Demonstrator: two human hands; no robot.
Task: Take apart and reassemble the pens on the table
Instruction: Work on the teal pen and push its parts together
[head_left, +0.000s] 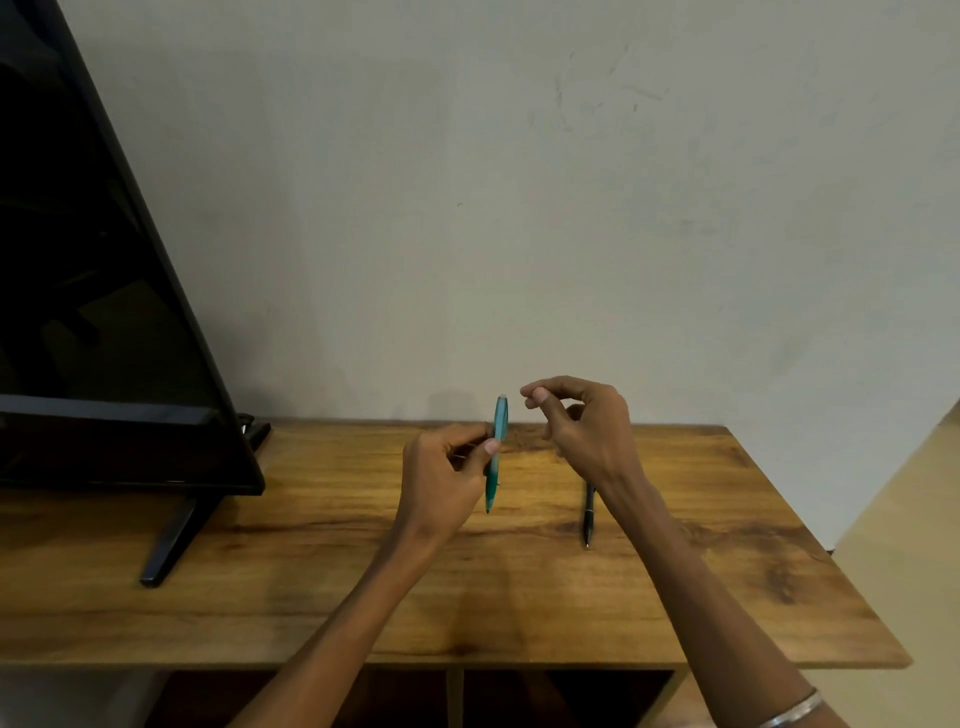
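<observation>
A teal pen (497, 452) stands nearly upright above the wooden table (322, 561), pinched at mid-barrel by my left hand (447, 478). Its top end points up and its tip points down. My right hand (582, 426) hovers just right of the pen's top, thumb and forefinger pressed together; whether a small part sits between them is too small to tell. A black pen (588, 514) lies flat on the table, partly hidden under my right wrist, its tip pointing toward me.
A black flat screen (104, 312) on a stand (171, 540) fills the left side of the table. A plain wall rises right behind the table. The table's right edge drops off beside my right forearm. Open shelf compartments show below the front edge.
</observation>
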